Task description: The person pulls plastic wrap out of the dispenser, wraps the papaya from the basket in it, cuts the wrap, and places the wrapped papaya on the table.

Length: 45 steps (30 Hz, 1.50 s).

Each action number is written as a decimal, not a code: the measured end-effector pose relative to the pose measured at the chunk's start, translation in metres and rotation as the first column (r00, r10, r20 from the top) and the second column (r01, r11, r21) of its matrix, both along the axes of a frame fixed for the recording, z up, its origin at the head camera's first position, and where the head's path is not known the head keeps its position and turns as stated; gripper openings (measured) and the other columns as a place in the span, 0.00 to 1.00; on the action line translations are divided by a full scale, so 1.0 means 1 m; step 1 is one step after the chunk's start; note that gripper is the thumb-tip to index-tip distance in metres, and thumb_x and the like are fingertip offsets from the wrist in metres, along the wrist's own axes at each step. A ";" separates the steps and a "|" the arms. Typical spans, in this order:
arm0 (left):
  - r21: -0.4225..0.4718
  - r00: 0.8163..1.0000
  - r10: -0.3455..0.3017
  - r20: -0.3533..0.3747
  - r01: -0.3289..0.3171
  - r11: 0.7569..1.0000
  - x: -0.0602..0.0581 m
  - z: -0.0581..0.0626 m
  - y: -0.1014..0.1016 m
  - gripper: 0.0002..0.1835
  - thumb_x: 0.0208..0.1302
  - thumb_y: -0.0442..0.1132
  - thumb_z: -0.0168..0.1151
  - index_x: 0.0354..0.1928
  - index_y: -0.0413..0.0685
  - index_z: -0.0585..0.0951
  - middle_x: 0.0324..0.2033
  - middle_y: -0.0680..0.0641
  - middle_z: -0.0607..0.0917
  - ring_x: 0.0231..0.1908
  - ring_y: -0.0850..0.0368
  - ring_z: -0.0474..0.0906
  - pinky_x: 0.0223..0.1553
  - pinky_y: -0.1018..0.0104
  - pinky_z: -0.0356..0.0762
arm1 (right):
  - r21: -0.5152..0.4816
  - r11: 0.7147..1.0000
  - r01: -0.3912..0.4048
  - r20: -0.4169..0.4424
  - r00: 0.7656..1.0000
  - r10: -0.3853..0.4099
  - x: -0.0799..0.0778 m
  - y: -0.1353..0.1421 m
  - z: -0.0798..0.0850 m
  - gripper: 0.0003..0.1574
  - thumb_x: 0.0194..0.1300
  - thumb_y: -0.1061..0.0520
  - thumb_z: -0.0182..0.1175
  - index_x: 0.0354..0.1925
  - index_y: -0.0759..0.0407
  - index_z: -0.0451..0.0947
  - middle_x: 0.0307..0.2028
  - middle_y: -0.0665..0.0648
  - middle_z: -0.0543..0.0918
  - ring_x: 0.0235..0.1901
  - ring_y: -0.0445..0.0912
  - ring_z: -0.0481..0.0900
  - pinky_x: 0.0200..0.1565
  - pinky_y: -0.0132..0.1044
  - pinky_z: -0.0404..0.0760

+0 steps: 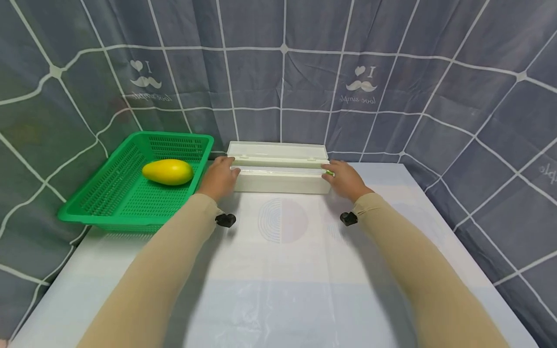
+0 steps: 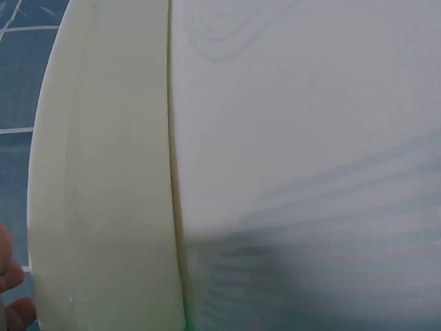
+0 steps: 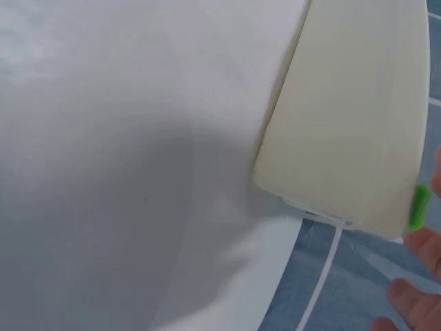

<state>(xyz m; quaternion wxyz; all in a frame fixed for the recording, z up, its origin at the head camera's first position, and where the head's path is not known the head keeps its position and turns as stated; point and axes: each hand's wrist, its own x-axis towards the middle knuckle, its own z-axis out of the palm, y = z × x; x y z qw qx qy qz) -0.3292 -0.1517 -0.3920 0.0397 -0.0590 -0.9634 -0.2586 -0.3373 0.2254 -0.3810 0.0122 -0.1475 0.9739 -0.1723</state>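
Can make out "love simple" printed backwards on the grey curtain (image 1: 252, 82), once in the left motif (image 1: 146, 83) and again in the right motif (image 1: 360, 86), pretty blurry both times tbh. Also spotted above each line: a flipped capital "I" next to a white heart (image 1: 137, 65), with a moustache sign (image 1: 146, 82) just below. At the far right edge, can only catch a mirrored scrap of lettering (image 1: 548, 173), probably "ple".

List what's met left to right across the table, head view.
Green rectangular perforated plastic basket holding a smooth yellow oval fruit, the left hand's fingers, a long white rectangular plastic box, the right hand's fingers.
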 end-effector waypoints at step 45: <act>-0.018 0.999 0.035 0.032 -0.034 0.999 -0.020 0.003 -0.004 0.18 0.84 0.44 0.48 0.56 0.41 0.83 0.68 0.35 0.73 0.67 0.33 0.68 0.72 0.41 0.69 | 0.029 0.999 0.030 -0.069 0.997 -0.028 -0.022 -0.009 -0.011 0.22 0.82 0.49 0.54 0.60 0.61 0.84 0.64 0.65 0.80 0.67 0.60 0.72 0.74 0.55 0.60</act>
